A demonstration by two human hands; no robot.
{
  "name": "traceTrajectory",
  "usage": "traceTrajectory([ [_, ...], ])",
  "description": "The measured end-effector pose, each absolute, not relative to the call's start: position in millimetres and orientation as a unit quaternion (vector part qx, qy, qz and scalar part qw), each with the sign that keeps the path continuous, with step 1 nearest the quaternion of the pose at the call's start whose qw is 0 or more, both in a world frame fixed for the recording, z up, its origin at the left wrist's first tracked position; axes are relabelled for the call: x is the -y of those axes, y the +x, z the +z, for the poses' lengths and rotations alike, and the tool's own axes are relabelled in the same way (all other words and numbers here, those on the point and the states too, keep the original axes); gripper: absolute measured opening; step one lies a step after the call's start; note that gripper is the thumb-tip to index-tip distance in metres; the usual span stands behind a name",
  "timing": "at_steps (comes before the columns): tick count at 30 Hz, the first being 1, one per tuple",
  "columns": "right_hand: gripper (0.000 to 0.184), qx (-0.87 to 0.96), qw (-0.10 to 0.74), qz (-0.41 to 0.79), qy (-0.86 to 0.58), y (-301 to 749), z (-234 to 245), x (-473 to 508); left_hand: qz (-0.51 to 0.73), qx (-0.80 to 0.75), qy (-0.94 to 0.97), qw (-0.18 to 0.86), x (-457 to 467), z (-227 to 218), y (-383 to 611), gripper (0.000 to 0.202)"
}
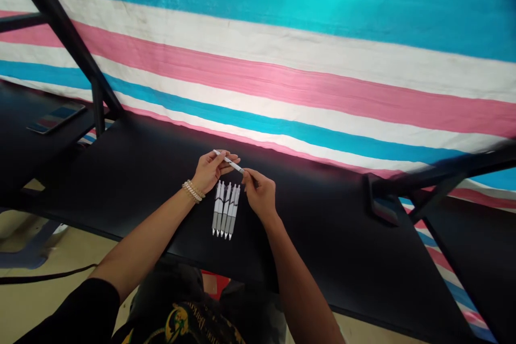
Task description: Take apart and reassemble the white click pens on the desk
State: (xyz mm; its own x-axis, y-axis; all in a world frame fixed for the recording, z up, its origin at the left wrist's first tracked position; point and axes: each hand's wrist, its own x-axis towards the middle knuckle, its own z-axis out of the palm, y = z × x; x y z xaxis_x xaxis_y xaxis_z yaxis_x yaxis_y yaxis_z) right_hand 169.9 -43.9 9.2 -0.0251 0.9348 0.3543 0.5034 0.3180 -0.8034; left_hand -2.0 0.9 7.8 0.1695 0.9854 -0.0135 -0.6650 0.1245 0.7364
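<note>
My left hand (pixel 210 170) and my right hand (pixel 260 191) together hold one white pen (pixel 229 161) level above a black table (pixel 322 226). The left fingers pinch the pen's far end, the right fingertips pinch its grey tip end. Just below the hands, several white pens with grey tips (pixel 226 209) lie side by side in a neat row on the table, tips toward me. A beaded bracelet (pixel 192 191) sits on my left wrist.
A striped blue, white and pink sheet (pixel 282 54) hangs behind the table. Black frame bars (pixel 60 27) rise at the left and a bar (pixel 443 172) crosses at the right. A phone (pixel 56 117) lies on the left surface. A black cable (pixel 44 276) runs on the floor.
</note>
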Motion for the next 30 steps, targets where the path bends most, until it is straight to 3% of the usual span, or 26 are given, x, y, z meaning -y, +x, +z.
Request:
traceTrajectory([
  [4, 0.028, 0.664, 0.468, 0.236, -0.533, 174.2, 3.1, 44.8, 0.583, -0.287, 0.320, 0.689, -3.2, 3.5, -2.8, 0.029],
  [10, 0.033, 0.607, 0.499, 0.355, -0.506, 178.1, -2.0, 39.6, 0.587, -0.291, 0.338, 0.676, -6.3, -2.5, -3.7, 0.030],
  [21, 0.016, 0.633, 0.553, 0.218, -0.495, 179.6, -5.0, 40.0, 0.591, -0.327, 0.318, 0.666, -5.4, -5.4, 0.5, 0.029],
  [25, 0.042, 0.612, 0.552, 0.268, -0.499, 179.0, -4.7, 39.2, 0.602, -0.319, 0.309, 0.664, -6.6, -7.5, 1.6, 0.028],
  [30, 0.023, 0.606, 0.555, 0.299, -0.485, 175.3, -7.5, 39.2, 0.606, -0.316, 0.305, 0.664, -8.8, -9.0, 0.9, 0.028],
])
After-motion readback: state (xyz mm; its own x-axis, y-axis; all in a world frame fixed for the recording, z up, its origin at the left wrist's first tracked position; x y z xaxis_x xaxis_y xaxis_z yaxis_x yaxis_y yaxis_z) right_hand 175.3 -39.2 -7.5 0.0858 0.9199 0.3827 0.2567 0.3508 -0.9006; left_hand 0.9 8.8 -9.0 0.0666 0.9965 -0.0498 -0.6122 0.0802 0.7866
